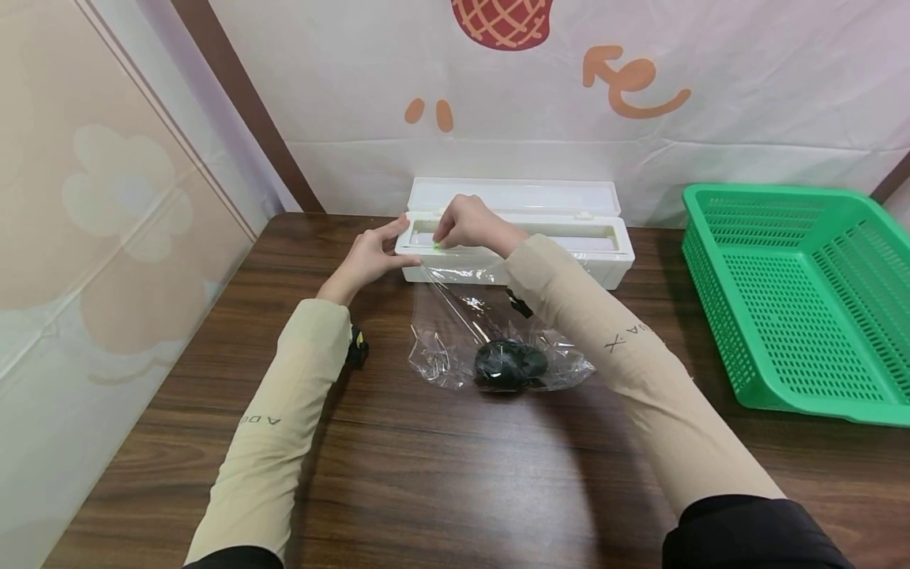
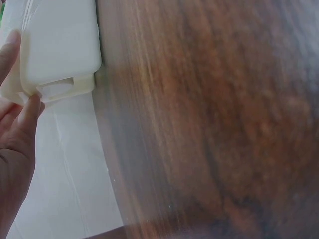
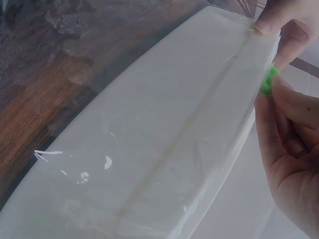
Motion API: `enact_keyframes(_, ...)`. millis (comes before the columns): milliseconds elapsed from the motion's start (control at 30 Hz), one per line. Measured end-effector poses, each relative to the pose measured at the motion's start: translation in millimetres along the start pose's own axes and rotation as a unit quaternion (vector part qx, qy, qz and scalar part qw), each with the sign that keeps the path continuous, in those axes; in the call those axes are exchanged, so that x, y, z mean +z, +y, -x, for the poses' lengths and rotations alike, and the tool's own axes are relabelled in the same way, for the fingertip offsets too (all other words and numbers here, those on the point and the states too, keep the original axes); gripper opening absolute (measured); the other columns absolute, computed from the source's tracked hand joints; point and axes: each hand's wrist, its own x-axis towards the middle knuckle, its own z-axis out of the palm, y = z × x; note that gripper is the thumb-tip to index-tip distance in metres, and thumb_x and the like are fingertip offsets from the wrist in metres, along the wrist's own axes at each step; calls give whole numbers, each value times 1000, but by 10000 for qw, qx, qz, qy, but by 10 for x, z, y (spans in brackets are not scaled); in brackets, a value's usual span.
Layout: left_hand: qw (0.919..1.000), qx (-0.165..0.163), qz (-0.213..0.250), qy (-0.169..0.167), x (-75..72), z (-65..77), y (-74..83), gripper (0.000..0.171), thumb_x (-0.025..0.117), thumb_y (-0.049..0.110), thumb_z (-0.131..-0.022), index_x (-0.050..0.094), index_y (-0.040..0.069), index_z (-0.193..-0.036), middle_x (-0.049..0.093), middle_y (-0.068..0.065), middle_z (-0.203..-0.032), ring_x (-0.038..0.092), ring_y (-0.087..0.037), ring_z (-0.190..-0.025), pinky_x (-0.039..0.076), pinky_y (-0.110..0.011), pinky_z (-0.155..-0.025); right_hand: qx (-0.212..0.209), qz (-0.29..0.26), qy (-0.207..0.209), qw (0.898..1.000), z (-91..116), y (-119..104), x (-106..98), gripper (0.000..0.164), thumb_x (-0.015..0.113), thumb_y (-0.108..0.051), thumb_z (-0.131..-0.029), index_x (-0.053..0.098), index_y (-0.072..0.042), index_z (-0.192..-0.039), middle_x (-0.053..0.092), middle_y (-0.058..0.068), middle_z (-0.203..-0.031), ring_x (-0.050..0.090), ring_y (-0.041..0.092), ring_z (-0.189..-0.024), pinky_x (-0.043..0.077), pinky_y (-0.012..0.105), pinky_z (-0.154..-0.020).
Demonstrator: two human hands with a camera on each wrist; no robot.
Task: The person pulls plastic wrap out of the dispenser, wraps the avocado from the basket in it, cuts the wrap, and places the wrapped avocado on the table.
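A long white cling film dispenser (image 1: 611, 273) lies at the back of the wooden table, its lid (image 1: 512, 194) folded back. My left hand (image 1: 366, 257) grips its left end, thumb on the front and fingers at the far side. Over its top near that end, my right hand (image 1: 471, 224) pinches a small green slide cutter (image 3: 270, 79) between thumb and finger. Clear cling film (image 1: 441, 359) runs from the dispenser's front toward me. Beneath the film, on the table, sits a black rounded object (image 1: 501, 363), blurred by glare. The dispenser's slot shows a pale roll inside.
A green plastic basket (image 1: 718, 316) stands at the right of the table (image 1: 426, 474). Behind the dispenser rises a white printed cloth (image 1: 355, 71), with another cloth panel (image 1: 107, 237) along the left side.
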Motion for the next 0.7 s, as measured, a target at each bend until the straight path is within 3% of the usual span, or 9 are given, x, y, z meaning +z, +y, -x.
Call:
enact_keyframes(467, 9998, 175, 104, -6, 2, 52, 80, 77, 76, 7, -71, 36, 1, -136, 28, -9, -145, 39, -22, -126, 42, -24, -94, 128, -5, -120, 9998, 2, 45, -15, 13, 70, -9, -78, 74, -8, -89, 70, 5, -90, 61, 15, -85, 46, 28, -80)
enact_keyframes(700, 9999, 166, 43, 5, 19, 23, 30, 78, 77, 9, -71, 36, 3, -137, 27, -7, -145, 39, -20, -126, 42, -24, -94, 172, 53, -162, 9997, 27, 60, -32, 14, 70, -11, -78, 73, -8, -91, 70, 5, -91, 60, 16, -88, 46, 28, -81)
